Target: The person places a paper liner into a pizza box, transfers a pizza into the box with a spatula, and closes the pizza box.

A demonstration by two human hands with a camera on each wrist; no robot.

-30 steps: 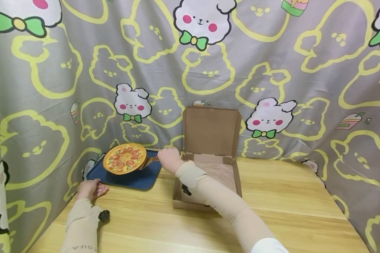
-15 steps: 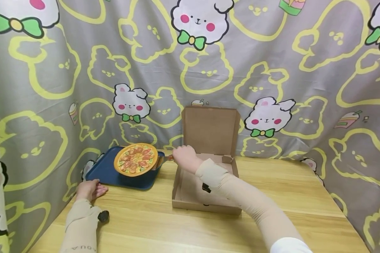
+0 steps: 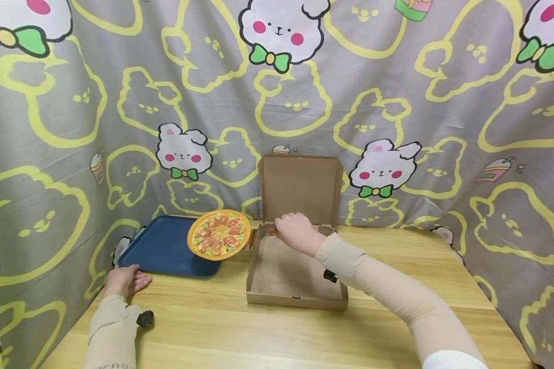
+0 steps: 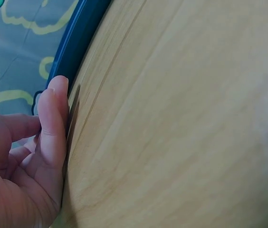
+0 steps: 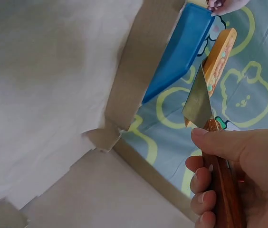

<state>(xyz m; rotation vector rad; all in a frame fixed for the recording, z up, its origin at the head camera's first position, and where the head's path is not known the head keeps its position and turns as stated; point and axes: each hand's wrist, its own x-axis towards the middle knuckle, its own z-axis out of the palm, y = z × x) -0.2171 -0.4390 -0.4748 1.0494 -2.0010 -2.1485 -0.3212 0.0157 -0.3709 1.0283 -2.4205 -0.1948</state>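
Observation:
My right hand (image 3: pixel 300 234) grips the brown wooden handle (image 5: pixel 219 183) of a pizza server with a triangular metal blade (image 5: pixel 199 104). On the blade rests a round pizza (image 3: pixel 219 234) with an orange-yellow rim, raised and tilted, between the tray's right end and the box's left wall. The right hand is over the back of an open cardboard pizza box (image 3: pixel 297 302), lined with brown paper. At the near left corner of a dark blue tray (image 3: pixel 166 246), my left hand (image 3: pixel 125 281) holds the rim; how the fingertips lie is partly hidden.
The box lid (image 3: pixel 300 187) stands upright at the back, close to a patterned curtain (image 3: pixel 231 102) that encloses the back and sides. Wooden table (image 3: pixel 203 323) shows in front of the tray and box and to the right.
The right hand has carried the server and pizza rightward, from over the tray to the gap beside the box. The left hand has kept its place at the tray corner.

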